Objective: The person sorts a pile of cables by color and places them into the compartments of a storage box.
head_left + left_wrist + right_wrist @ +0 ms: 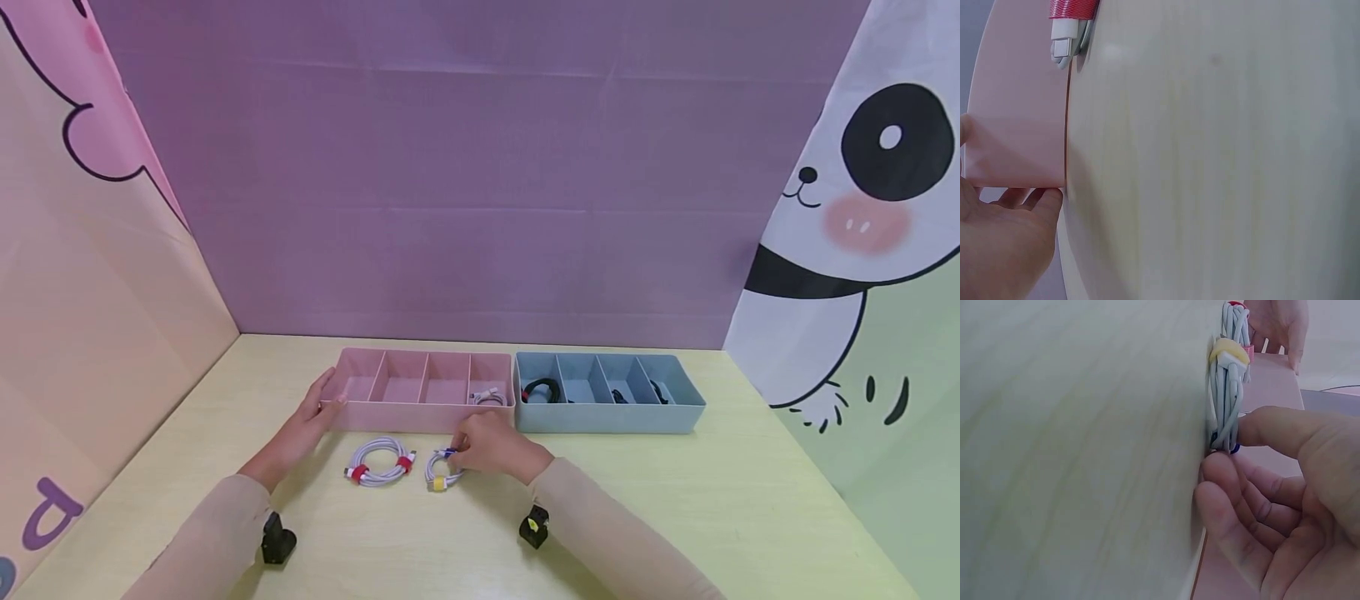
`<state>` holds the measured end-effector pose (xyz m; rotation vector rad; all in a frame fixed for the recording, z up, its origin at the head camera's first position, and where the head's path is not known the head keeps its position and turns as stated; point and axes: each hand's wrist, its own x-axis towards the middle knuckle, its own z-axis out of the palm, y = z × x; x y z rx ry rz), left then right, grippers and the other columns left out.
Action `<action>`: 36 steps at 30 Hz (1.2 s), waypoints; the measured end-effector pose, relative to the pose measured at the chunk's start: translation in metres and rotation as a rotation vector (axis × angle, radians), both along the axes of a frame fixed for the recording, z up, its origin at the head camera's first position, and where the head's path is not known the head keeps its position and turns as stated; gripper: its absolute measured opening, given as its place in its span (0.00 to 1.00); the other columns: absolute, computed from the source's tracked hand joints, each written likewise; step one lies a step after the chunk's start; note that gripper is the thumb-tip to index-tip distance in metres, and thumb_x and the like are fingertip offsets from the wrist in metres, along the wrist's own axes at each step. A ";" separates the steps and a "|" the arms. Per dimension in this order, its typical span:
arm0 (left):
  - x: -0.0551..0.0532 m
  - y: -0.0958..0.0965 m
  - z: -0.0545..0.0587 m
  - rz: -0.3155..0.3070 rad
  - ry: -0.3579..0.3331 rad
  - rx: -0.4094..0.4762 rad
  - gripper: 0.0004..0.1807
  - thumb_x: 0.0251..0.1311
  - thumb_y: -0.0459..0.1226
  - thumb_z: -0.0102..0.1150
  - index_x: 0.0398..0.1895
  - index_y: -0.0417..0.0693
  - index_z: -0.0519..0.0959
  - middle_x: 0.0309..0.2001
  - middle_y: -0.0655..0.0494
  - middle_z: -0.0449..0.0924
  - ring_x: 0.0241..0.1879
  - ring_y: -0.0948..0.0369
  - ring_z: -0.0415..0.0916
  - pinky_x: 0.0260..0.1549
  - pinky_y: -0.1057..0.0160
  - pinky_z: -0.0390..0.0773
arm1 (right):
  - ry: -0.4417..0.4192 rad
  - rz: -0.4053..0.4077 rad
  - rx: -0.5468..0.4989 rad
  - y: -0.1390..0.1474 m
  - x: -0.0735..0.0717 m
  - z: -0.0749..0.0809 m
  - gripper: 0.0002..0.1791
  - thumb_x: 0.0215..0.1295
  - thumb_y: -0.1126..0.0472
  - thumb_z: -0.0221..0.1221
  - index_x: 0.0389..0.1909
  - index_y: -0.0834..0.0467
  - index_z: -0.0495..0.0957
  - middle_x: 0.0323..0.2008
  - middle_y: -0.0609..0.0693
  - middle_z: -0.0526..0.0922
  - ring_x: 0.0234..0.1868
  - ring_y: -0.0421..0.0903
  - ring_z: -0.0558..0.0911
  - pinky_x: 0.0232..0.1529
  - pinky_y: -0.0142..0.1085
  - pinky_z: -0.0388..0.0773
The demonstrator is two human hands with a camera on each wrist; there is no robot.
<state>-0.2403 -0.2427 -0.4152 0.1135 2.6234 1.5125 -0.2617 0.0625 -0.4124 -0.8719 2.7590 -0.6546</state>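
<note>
My left hand (311, 417) grips the left end of a pink divided box (420, 417), thumb at the front and the other fingers against the end wall (1016, 185). With the thumb and fingertips of my right hand (491, 446), I pinch a small coiled white cable (433, 473) at its blue strap. A yellow strap (1230, 351) wraps the coil's other side. Left of it, a larger white cable coil (367, 454) with two red straps lies on the table. Inside the pink box's rightmost compartment sits another white cable (489, 397).
A blue divided box (607, 418) stands against the pink box's right side. It holds a coiled black cable (553, 388) in its left compartment and dark cables further right. The wooden table (420, 550) meets a purple backdrop (480, 208) behind the boxes.
</note>
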 end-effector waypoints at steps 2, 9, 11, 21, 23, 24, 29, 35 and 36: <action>0.000 0.000 0.000 0.003 -0.005 -0.003 0.45 0.76 0.61 0.35 0.80 0.52 0.27 0.78 0.33 0.30 0.74 0.30 0.33 0.66 0.27 0.43 | -0.005 -0.002 -0.003 0.001 0.000 0.000 0.06 0.60 0.58 0.71 0.34 0.56 0.87 0.27 0.40 0.80 0.30 0.37 0.74 0.33 0.28 0.74; -0.001 0.000 -0.002 0.002 -0.005 -0.004 0.46 0.75 0.61 0.35 0.80 0.53 0.26 0.78 0.33 0.30 0.74 0.30 0.33 0.66 0.27 0.43 | -0.029 -0.007 -0.016 0.002 0.000 0.001 0.05 0.60 0.58 0.70 0.33 0.56 0.87 0.26 0.40 0.79 0.29 0.37 0.74 0.30 0.27 0.74; -0.001 0.000 -0.001 0.002 -0.006 -0.003 0.46 0.75 0.62 0.35 0.80 0.52 0.26 0.78 0.33 0.30 0.74 0.30 0.33 0.66 0.27 0.44 | -0.031 -0.006 -0.020 0.002 -0.001 0.001 0.05 0.60 0.58 0.70 0.32 0.56 0.86 0.25 0.39 0.79 0.29 0.37 0.74 0.29 0.27 0.73; -0.001 0.000 -0.002 -0.003 -0.003 -0.008 0.45 0.76 0.60 0.36 0.80 0.52 0.27 0.78 0.32 0.30 0.74 0.30 0.33 0.65 0.27 0.44 | -0.032 -0.015 -0.050 0.003 -0.003 0.003 0.06 0.59 0.58 0.71 0.32 0.56 0.87 0.26 0.40 0.79 0.29 0.37 0.75 0.30 0.27 0.75; -0.001 0.000 -0.002 -0.005 -0.003 -0.005 0.45 0.77 0.59 0.36 0.80 0.51 0.27 0.78 0.32 0.30 0.74 0.30 0.33 0.65 0.27 0.44 | -0.042 -0.021 -0.061 0.003 -0.003 0.004 0.06 0.59 0.58 0.72 0.33 0.56 0.87 0.26 0.41 0.79 0.29 0.38 0.75 0.30 0.28 0.75; -0.001 0.000 -0.003 -0.006 -0.004 -0.004 0.44 0.77 0.58 0.36 0.80 0.51 0.27 0.78 0.32 0.30 0.74 0.30 0.33 0.65 0.27 0.44 | -0.041 -0.023 -0.064 0.003 -0.003 0.004 0.07 0.58 0.58 0.72 0.33 0.57 0.86 0.27 0.41 0.79 0.29 0.38 0.75 0.30 0.28 0.75; -0.003 -0.002 -0.004 -0.005 -0.008 -0.011 0.44 0.78 0.58 0.35 0.80 0.51 0.26 0.78 0.32 0.29 0.74 0.29 0.33 0.65 0.26 0.44 | -0.018 -0.013 -0.067 0.003 -0.006 0.007 0.08 0.58 0.58 0.71 0.34 0.57 0.86 0.27 0.41 0.80 0.29 0.37 0.74 0.31 0.28 0.74; -0.002 -0.002 -0.004 -0.003 -0.017 -0.008 0.44 0.78 0.57 0.35 0.80 0.51 0.26 0.78 0.32 0.28 0.74 0.30 0.32 0.65 0.26 0.43 | -0.023 -0.013 -0.077 0.001 -0.007 0.010 0.08 0.58 0.59 0.70 0.35 0.58 0.85 0.27 0.42 0.80 0.29 0.38 0.75 0.30 0.28 0.75; -0.002 -0.002 -0.004 -0.002 -0.019 -0.007 0.44 0.78 0.57 0.35 0.80 0.51 0.26 0.78 0.32 0.28 0.74 0.30 0.32 0.65 0.26 0.43 | -0.025 -0.015 -0.079 0.001 -0.008 0.011 0.08 0.58 0.58 0.70 0.34 0.58 0.85 0.27 0.41 0.80 0.29 0.39 0.75 0.30 0.28 0.75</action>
